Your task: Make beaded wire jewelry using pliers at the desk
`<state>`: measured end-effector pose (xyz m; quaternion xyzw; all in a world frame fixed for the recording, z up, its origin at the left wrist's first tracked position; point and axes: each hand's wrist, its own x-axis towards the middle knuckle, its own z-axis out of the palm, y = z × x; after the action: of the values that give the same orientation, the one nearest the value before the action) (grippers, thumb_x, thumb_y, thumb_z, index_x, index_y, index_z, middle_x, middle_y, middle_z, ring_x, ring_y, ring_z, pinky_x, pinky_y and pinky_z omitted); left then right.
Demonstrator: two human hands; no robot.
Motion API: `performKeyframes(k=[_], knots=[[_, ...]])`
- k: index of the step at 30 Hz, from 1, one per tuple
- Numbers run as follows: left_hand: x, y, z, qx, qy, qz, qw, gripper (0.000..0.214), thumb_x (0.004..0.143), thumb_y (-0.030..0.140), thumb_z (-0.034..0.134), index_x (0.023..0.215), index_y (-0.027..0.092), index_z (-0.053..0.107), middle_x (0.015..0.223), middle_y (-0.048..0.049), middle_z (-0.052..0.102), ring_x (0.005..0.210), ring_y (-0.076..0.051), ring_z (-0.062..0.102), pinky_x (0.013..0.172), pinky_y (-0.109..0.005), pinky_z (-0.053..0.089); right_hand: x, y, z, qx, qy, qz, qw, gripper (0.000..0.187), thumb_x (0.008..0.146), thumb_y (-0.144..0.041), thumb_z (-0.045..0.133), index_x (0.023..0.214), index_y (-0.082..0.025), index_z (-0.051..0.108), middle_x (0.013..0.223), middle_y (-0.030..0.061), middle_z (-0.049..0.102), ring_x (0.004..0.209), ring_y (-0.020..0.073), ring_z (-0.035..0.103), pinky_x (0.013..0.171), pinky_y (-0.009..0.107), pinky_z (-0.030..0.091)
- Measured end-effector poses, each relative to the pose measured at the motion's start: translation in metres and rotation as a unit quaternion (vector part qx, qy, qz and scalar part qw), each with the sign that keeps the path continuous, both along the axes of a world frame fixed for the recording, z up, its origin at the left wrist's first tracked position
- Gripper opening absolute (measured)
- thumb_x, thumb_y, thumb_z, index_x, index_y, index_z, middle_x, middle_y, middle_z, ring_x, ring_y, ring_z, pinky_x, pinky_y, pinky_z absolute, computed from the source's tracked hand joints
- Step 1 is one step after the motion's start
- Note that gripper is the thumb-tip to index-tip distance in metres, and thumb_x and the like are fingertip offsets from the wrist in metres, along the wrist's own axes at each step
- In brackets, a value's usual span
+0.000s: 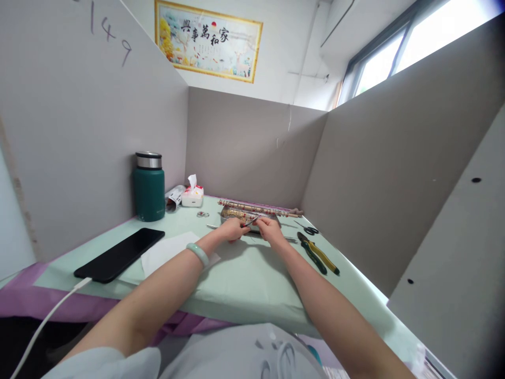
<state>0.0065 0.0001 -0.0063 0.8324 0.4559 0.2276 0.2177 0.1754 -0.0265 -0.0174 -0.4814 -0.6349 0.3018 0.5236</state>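
My left hand (233, 229) and my right hand (270, 229) meet near the middle of the pale green table (244, 279), fingers curled. Between them runs a thin metal tool (251, 221), like tweezers or a needle; which hand grips it is hard to tell. Just behind my hands lies a shallow tray of small beads (248, 213). A long strand of beads (260, 209) stretches along the far side of the tray. A pale green bangle (198, 254) sits on my left wrist.
A black phone (120, 253) with a white cable (47, 318) lies at left beside white paper (165, 251). A green flask (149, 187) and tissue pack (192, 196) stand at back left. Pliers (317, 252) and small scissors (307, 228) lie at right. Grey partition walls enclose the table.
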Motion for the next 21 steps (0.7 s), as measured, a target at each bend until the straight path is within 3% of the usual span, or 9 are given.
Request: performKeyframes(k=[3,5,11,21], knots=[[0.0,-0.001,0.001,0.005,0.001,0.001,1.0,0.031,0.078,0.044,0.047,0.067,0.018,0.058,0.05,0.0008,0.055,0.038,-0.012,0.049,0.045,-0.024,0.037,0.001,0.004,-0.003,0.087,-0.063,-0.057,0.993,0.023,0.073,-0.033,0.048,0.071,-0.018,0.067,0.057,-0.0012,0.054,0.058,0.0137,0.046,0.052,0.022,0.033],[0.0,-0.003,0.003,-0.003,-0.004,-0.001,1.0,0.03,0.079,0.044,0.047,0.067,0.018,0.057,0.049,0.0011,0.053,0.037,-0.012,0.048,0.044,-0.024,0.037,0.002,0.005,-0.004,0.112,-0.079,-0.06,0.989,0.025,0.075,-0.033,0.048,0.072,-0.018,0.067,0.065,0.0006,0.059,0.066,0.0158,0.05,0.056,0.023,0.036],[0.0,-0.01,0.006,-0.087,-0.039,-0.013,0.995,0.029,0.079,0.044,0.049,0.071,0.017,0.056,0.05,0.0017,0.051,0.041,-0.012,0.049,0.044,-0.023,0.04,0.001,0.004,-0.005,0.111,-0.115,-0.072,0.984,0.027,0.078,-0.032,0.044,0.074,-0.018,0.067,0.067,0.0012,0.062,0.067,0.0165,0.052,0.06,0.024,0.037],[0.002,-0.01,0.005,-0.036,-0.005,0.003,0.999,0.026,0.08,0.04,0.048,0.071,0.017,0.057,0.046,0.0022,0.051,0.036,-0.012,0.048,0.041,-0.022,0.037,-0.002,-0.004,-0.004,0.151,-0.219,-0.141,0.954,0.03,0.082,-0.03,0.041,0.073,-0.018,0.067,0.063,0.0011,0.062,0.061,0.0146,0.051,0.061,0.023,0.035]])
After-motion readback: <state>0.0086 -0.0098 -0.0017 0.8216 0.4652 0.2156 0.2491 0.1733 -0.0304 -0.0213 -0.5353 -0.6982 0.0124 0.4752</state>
